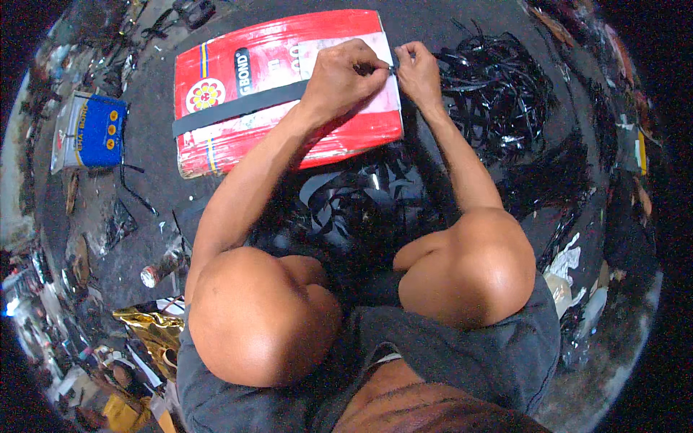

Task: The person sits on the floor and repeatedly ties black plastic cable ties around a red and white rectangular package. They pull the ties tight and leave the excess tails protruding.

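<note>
A long dark grey strip [238, 107] lies diagonally across a flat red and white tin [281, 151] on the floor ahead of my knees. My left hand [345, 72] is closed on the strip's right end, pressing it against the tin. My right hand [419, 71] pinches the same end from the other side, with a small tool or blade tip between the two hands. What the tool is cannot be made out. Both forearms reach out over my bent knees.
A heap of shiny black strip offcuts [498, 94] lies right of the tin, and more offcuts [354, 202] lie between my knees. A blue and white tin [90, 131] stands at the left, a small bottle [160, 268] lower left, and gold foil [155, 328] by my left knee.
</note>
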The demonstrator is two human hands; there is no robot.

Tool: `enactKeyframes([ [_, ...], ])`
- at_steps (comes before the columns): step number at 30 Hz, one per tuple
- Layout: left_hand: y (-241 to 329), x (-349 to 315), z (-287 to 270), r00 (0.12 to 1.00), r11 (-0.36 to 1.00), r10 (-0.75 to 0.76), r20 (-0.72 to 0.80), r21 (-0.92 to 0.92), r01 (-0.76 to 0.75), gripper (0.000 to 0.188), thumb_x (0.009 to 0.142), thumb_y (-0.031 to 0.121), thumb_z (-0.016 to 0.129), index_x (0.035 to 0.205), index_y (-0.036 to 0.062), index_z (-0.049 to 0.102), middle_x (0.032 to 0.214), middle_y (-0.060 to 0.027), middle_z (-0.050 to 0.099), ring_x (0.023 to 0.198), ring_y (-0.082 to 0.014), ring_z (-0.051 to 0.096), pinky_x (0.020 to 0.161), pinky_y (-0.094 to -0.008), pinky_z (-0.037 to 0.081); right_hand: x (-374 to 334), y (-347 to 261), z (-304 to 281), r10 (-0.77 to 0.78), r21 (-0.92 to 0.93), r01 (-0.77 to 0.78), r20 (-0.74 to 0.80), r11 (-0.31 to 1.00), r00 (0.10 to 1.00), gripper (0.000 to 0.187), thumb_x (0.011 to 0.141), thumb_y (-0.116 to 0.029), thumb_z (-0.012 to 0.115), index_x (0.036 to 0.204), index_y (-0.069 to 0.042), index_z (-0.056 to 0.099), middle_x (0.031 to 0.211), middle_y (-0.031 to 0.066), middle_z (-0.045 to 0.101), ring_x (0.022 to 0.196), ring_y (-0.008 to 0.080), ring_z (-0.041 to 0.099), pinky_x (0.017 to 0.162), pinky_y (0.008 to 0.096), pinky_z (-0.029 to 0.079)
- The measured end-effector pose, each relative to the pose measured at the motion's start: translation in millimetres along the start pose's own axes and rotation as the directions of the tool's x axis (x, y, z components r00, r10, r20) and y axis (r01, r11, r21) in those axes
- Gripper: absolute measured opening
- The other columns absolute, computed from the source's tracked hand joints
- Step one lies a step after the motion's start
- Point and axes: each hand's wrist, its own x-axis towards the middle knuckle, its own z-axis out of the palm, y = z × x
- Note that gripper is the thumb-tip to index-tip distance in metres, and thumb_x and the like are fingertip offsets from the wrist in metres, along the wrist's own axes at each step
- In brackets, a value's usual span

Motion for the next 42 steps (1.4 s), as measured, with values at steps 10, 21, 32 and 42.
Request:
enactKeyframes([
  [10, -1.0, 2.7, 4.5, 0.999, 0.999, 0.035, 0.008, -0.026, -0.035, 0.011, 0.08, 0.01, 0.074, 0.08, -0.0012, 0.072, 0.079, -0.0111, 0.068, 0.069, -0.0183, 0.069, 0.065, -0.0304, 0.055, -39.5, 131.7, -10.7, 0.386, -0.688, -0.239, 0.065, 0.685, 0.92, 0.03, 0.098, -0.024, 0.05, 0.121, -0.005, 0.046, 0.101, 0.026, 0.069, 0.096, 0.0487, 0.066, 0.081, 0.0592, 0.052],
  [21, -1.2, 0.2, 2.1, 0.999, 0.998, 0.052, -0.001, 0.025, -0.052, 0.009, 0.079, 0.009, 0.074, 0.081, 0.0002, 0.074, 0.079, -0.01, 0.069, 0.07, -0.0178, 0.068, 0.065, -0.0301, 0.054, 1.8, -0.3, 0.8, -0.171, 0.159, 0.172, -0.023, 0.972, 0.985, 0.029, 0.099, -0.029, 0.057, 0.091, -0.002, 0.063, 0.076, 0.0138, 0.066, 0.064, 0.025, 0.064, 0.062, 0.0388, 0.05],
  [32, 2.5, 3.9, 4.4, 0.998, 0.998, 0.055, 0.042, 0.027, -0.056, 0.012, 0.082, 0.013, 0.074, 0.084, 0.0012, 0.075, 0.081, -0.0113, 0.068, 0.07, -0.0197, 0.069, 0.066, -0.0306, 0.055, -46.7, 162.5, 24.2, 0.2, -0.292, -0.197, -0.021, 0.936, 0.98, 0.031, 0.097, -0.03, 0.055, 0.098, 0.0, 0.063, 0.092, 0.027, 0.068, 0.089, 0.0459, 0.066, 0.078, 0.0524, 0.049],
  [42, -6.1, -2.9, -11.3, 0.887, 0.883, 0.405, 0.224, 0.156, -0.443, 0.022, 0.085, 0.005, 0.07, 0.107, 0.0058, 0.073, 0.1, -0.0131, 0.066, 0.088, -0.0292, 0.069, 0.077, -0.0375, 0.058, -51.0, 142.3, 21.4, 0.292, -0.546, -0.205, 0.077, 0.812, 0.953, 0.034, 0.102, -0.035, 0.041, 0.114, -0.004, 0.051, 0.091, 0.0331, 0.067, 0.09, 0.0537, 0.065, 0.08, 0.0616, 0.05],
])
